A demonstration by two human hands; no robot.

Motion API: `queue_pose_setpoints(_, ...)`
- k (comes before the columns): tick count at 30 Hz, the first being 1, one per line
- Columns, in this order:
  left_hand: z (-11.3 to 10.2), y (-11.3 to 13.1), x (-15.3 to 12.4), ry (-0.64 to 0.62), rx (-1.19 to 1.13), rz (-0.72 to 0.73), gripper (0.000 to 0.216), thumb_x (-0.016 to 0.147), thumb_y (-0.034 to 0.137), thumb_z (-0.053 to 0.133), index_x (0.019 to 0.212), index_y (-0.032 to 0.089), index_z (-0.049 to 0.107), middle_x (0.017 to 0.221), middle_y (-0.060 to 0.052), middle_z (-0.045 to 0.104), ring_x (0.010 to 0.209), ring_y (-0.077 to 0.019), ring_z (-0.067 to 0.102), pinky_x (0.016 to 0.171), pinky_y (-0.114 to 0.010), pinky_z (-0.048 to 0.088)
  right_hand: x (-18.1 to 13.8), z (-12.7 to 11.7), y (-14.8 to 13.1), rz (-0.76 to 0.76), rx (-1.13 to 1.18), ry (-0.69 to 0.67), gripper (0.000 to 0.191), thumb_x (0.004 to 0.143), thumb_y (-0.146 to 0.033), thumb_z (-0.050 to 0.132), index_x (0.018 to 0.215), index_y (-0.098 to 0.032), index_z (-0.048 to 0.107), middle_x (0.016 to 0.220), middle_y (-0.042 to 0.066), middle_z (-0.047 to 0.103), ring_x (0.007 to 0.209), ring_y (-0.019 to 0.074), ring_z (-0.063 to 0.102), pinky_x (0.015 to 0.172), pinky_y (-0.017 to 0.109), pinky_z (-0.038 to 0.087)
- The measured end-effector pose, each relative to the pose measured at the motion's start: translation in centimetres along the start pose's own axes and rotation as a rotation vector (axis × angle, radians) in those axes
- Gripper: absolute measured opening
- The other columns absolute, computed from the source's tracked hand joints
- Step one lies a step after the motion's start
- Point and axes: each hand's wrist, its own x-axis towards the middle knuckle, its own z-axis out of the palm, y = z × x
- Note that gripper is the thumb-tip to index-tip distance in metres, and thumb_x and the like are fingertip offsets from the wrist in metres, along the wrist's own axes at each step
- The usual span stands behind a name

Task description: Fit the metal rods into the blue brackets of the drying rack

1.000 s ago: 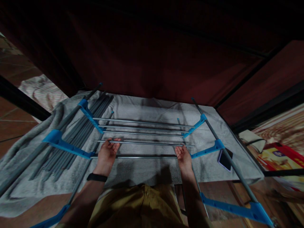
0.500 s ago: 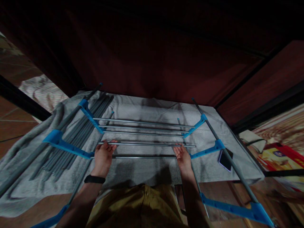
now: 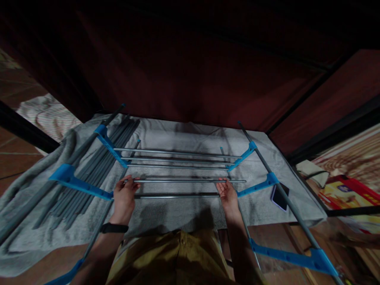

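A drying-rack frame of grey tubes and blue plastic brackets [image 3: 78,183] lies on a grey cloth [image 3: 184,136]. My left hand [image 3: 123,194] curls its fingers round the left end of a thin metal rod [image 3: 184,181]. My right hand [image 3: 227,193] is palm up, with its fingertips holding the same rod near its right end. The rod hangs level just above a thicker cross tube [image 3: 178,196] that spans the two near brackets. Three thin rods [image 3: 178,158] sit fitted between the far brackets.
A bundle of loose grey tubes [image 3: 89,174] lies on the cloth at the left. A phone [image 3: 277,196] rests by the right bracket [image 3: 257,186]. Dark red fabric [image 3: 190,79] rises behind. A colourful box [image 3: 347,194] sits far right.
My left hand has slid left along the thin rod and closed its fingers round it. The rod has shifted slightly right. My right hand has barely moved.
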Motion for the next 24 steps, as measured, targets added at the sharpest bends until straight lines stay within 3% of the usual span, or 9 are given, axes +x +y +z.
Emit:
queue_pose_setpoints(8, -1.2, -0.2, 1.0, -0.03, 0.1, 0.106, 0.013, 0.083, 0.009, 0.071, 0.091, 0.017, 0.065, 0.074, 0.003, 0.065, 0.061, -0.0098, 0.063, 0.06, -0.019, 0.052, -0.2, 1.1, 0.2, 0.027, 0.044, -0.002, 0.009, 0.085, -0.028, 0.075, 0.088, -0.023, 0.069, 0.087, 0.001, 0.079, 0.082, 0.0142, 0.075, 0.085, 0.028, 0.063)
queue_pose_setpoints(15, -2.0, 0.2, 1.8, 0.033, 0.155, 0.175, 0.012, 0.079, 0.016, 0.07, 0.087, 0.018, 0.061, 0.069, 0.005, 0.058, 0.059, -0.0106, 0.058, 0.056, -0.021, 0.049, 0.5, 1.2, -0.9, -0.006, 0.076, 0.058, 0.005, 0.09, -0.028, 0.068, 0.089, -0.024, 0.067, 0.085, 0.001, 0.079, 0.081, 0.0153, 0.076, 0.082, 0.028, 0.063)
queue_pose_setpoints(24, -2.5, -0.7, 2.4, 0.059, 0.251, 0.246, 0.019, 0.069, 0.024, 0.073, 0.084, 0.018, 0.062, 0.077, 0.003, 0.06, 0.064, -0.0118, 0.055, 0.06, -0.025, 0.049, 2.0, 0.4, -2.1, 0.0, 0.077, 0.125, 0.008, 0.093, -0.027, 0.06, 0.089, -0.023, 0.066, 0.087, 0.001, 0.078, 0.081, 0.0137, 0.075, 0.078, 0.025, 0.063)
